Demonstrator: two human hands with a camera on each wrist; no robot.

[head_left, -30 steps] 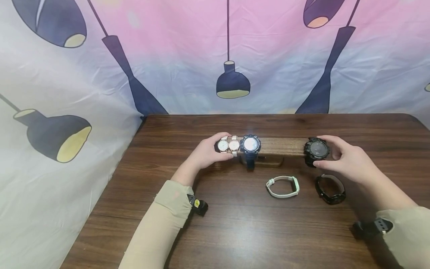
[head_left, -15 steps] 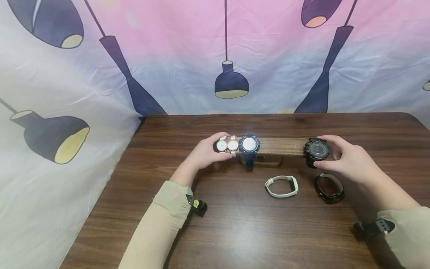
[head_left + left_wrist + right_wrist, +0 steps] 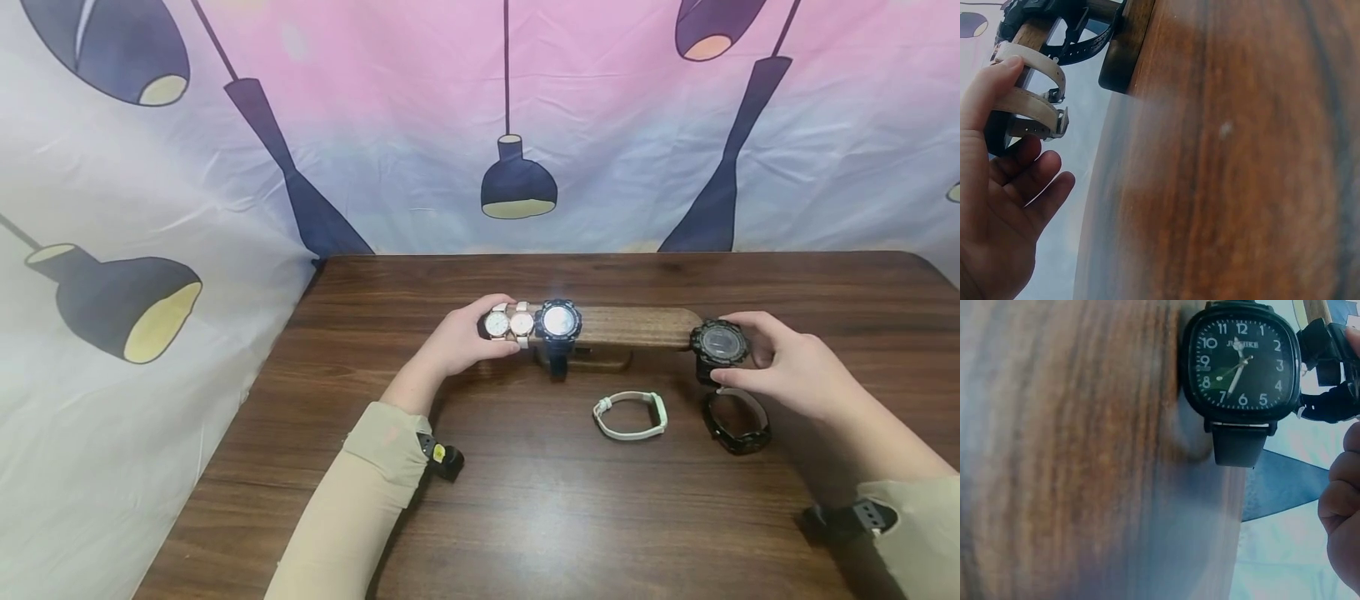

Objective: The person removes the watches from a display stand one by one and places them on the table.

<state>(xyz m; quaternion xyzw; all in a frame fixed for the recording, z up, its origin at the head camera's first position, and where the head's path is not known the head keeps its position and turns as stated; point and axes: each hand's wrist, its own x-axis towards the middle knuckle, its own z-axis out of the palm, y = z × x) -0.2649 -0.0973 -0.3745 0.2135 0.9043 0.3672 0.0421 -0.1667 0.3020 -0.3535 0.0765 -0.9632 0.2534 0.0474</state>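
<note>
A wooden watch stand (image 3: 637, 325) stands on the table, its bar running sideways. My left hand (image 3: 461, 340) grips the bar's left end around two white-strapped watches (image 3: 522, 323); in the left wrist view the thumb presses on one white strap (image 3: 1035, 57). Beside them on the bar sits a dark digital watch (image 3: 558, 321) with a glaring face. At the bar's right end my right hand (image 3: 806, 371) pinches a black digital watch (image 3: 722, 342) between thumb and fingers. That watch is at the bar's tip; whether its strap still encircles the wood is hidden.
A pale mint-white wristband (image 3: 632, 437) and a black square-faced watch (image 3: 1241, 369) lie on the brown table (image 3: 525, 517) in front of the stand. A patterned cloth (image 3: 420, 150) hangs behind the table's back edge.
My right hand has moved right and slightly toward me, carrying the black digital watch outward along the bar to its rounded end. The left hand and stand have stayed put.
</note>
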